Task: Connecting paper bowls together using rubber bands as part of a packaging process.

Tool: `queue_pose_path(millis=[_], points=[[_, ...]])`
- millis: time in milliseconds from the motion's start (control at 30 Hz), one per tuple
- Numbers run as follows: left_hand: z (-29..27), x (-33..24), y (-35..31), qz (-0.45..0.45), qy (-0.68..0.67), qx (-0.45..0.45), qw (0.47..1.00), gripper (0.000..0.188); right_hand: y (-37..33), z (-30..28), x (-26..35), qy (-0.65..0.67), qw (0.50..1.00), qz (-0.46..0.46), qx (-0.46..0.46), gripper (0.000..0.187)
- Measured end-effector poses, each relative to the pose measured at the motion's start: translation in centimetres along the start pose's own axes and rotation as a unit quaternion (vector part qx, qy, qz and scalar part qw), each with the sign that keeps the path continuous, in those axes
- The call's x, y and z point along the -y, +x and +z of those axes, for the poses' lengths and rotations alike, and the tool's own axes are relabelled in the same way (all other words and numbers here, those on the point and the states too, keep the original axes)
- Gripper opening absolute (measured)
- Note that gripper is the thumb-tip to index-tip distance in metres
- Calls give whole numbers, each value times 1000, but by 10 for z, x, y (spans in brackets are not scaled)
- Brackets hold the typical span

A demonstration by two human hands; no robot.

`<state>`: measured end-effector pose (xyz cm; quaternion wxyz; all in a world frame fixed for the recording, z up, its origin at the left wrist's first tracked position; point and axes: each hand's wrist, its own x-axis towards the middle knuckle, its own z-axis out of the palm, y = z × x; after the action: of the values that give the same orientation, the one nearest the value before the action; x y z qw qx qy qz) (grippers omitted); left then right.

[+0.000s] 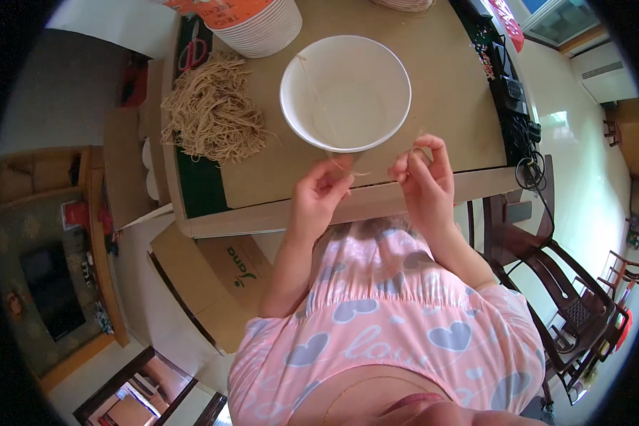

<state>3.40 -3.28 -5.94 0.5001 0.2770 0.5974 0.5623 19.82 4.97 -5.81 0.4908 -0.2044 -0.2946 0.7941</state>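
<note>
A white paper bucket (pixel 346 131) stands with its mouth toward me at the table's near side. One thin tan cord (pixel 312 89) lies over its far rim and runs down inside toward the near rim. My left hand (pixel 319 195) is just below that rim, thumb and fingers pinched on the cord, a short tip poking out to the right. Close by on the right, my right hand (pixel 429 177) is raised with thumb and forefinger pressed together. A faint wisp shows above its fingers, but I cannot make out what they hold. A heap of cut tan cords (pixel 216 110) lies left of the bucket.
Red-handled scissors (pixel 192 55) lie behind the cord heap. A stack of orange-and-white buckets (pixel 263 32) stands at the back left. Black cables (pixel 529 135) run along the table's right edge. A cardboard box (pixel 213 277) sits below the table, dark wooden chairs (pixel 568 305) to the right.
</note>
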Motion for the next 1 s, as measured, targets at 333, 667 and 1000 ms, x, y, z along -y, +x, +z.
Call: queue_pose_path(millis=[333, 667, 1000], points=[[16, -44, -17, 11, -101, 86, 991, 10, -17, 19, 10, -163, 966, -42, 196, 27], [26, -34, -10, 85, -69, 36, 993, 4, -13, 17, 3, -347, 933, -22, 93, 15], [16, -36, -5, 61, 8, 57, 996, 23, -13, 17, 6, -429, 898, -93, 40, 9]])
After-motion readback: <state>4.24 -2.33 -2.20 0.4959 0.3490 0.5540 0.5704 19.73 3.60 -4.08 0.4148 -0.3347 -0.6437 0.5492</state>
